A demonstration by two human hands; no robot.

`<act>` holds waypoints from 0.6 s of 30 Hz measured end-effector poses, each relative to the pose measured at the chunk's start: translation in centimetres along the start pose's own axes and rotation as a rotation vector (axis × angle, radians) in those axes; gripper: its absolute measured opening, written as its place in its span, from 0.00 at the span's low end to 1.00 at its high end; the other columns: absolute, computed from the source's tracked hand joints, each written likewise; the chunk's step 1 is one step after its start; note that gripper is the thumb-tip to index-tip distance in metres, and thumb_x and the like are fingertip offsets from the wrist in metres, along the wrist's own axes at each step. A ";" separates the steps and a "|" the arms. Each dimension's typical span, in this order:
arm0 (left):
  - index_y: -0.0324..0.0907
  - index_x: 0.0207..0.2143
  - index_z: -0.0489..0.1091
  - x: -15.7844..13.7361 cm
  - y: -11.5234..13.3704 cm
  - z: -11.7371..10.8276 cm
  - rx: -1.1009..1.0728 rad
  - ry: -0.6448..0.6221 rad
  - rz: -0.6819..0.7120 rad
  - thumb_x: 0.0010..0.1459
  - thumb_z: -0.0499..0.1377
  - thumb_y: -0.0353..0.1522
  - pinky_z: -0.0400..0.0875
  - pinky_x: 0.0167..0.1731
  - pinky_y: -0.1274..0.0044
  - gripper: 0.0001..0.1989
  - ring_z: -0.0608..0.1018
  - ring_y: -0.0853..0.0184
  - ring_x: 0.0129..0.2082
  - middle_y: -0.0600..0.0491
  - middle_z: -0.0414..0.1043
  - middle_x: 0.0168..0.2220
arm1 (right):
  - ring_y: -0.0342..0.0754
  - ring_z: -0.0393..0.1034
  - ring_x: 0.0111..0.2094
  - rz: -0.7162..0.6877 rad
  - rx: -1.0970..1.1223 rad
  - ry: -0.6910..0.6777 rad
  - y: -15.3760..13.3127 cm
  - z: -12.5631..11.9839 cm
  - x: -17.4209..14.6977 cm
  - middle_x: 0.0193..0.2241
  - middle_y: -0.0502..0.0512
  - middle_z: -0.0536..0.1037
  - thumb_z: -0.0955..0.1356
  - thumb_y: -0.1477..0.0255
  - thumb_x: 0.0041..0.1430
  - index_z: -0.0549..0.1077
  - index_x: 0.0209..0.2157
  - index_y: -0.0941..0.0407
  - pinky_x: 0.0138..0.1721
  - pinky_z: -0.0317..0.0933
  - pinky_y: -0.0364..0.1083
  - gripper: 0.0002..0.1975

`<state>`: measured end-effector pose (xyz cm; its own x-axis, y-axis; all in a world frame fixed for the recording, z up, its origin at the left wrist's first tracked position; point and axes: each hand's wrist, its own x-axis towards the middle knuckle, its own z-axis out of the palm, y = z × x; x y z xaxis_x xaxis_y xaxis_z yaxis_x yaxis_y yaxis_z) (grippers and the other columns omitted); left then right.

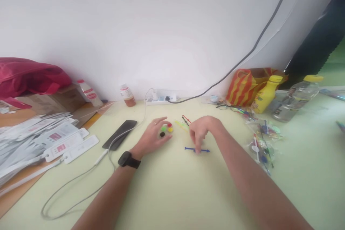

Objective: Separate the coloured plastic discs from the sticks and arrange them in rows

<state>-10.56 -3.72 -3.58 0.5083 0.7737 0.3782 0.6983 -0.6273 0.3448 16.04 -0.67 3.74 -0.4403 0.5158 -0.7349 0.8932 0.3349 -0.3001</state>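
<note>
My left hand [152, 137] rests on the pale table, thumb and fingers spread apart beside a small group of round plastic pieces: a red disc [169, 125], a yellow disc [170, 129], a green disc [163, 129] and a black disc [162, 134]. Nothing is held in it. With fingers pointing down, my right hand [199, 131] is closed on the middle of a blue plastic arrow [205, 150] lying across the table; its centre is partly hidden by the fingertips. Just behind that hand lie a yellow-green arrow [181, 125], a red arrow [186, 119] and a black arrow [185, 120].
At left are a black phone [120, 134] with a white cable and a stack of white tags [61, 140]. Bagged small plastic parts [262, 147] lie at right, before a yellow bottle [266, 93] and a clear bottle [296, 99]. A power strip [161, 99] sits along the wall.
</note>
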 end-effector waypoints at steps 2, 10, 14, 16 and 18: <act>0.52 0.67 0.65 -0.1 0.2 1.1 0.041 -0.077 0.028 0.72 0.55 0.44 0.61 0.69 0.57 0.24 0.61 0.52 0.72 0.49 0.58 0.73 | 0.52 0.74 0.39 0.005 -0.023 -0.058 -0.6 0.2 0.8 0.33 0.53 0.82 0.83 0.62 0.29 0.80 0.27 0.56 0.33 0.62 0.45 0.22; 0.50 0.73 0.57 -0.2 -1.6 3.7 0.009 -0.084 0.031 0.77 0.45 0.37 0.56 0.72 0.55 0.26 0.53 0.54 0.76 0.49 0.54 0.75 | 0.44 0.71 0.24 -0.304 0.421 0.313 -0.1 0.7 1.5 0.25 0.50 0.79 0.80 0.65 0.43 0.72 0.29 0.55 0.27 0.61 0.44 0.17; 0.50 0.73 0.56 0.2 -0.5 2.6 -0.096 0.026 -0.052 0.77 0.46 0.38 0.54 0.72 0.55 0.26 0.55 0.55 0.75 0.48 0.57 0.74 | 0.43 0.70 0.22 -0.359 0.657 0.525 0.1 0.6 1.9 0.24 0.47 0.78 0.81 0.65 0.43 0.70 0.36 0.54 0.26 0.61 0.43 0.23; 0.50 0.71 0.59 0.4 0.5 1.7 -0.151 0.149 -0.083 0.77 0.46 0.38 0.58 0.70 0.57 0.24 0.62 0.57 0.72 0.47 0.62 0.71 | 0.42 0.70 0.22 -0.358 0.762 0.605 -0.4 0.6 2.5 0.24 0.47 0.78 0.83 0.63 0.41 0.69 0.36 0.54 0.25 0.60 0.42 0.26; 0.50 0.69 0.62 0.5 1.6 1.0 -0.206 0.214 -0.059 0.76 0.49 0.37 0.64 0.67 0.59 0.22 0.69 0.57 0.67 0.47 0.68 0.67 | 0.41 0.69 0.23 -0.380 0.875 0.655 -1.1 0.7 3.2 0.24 0.47 0.77 0.84 0.62 0.39 0.69 0.34 0.55 0.25 0.60 0.42 0.28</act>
<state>-8.68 -4.29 -3.72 0.3368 0.7870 0.5168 0.5958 -0.6032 0.5302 13.75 0.02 1.31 -0.4282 0.8947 -0.1273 0.3379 0.0278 -0.9408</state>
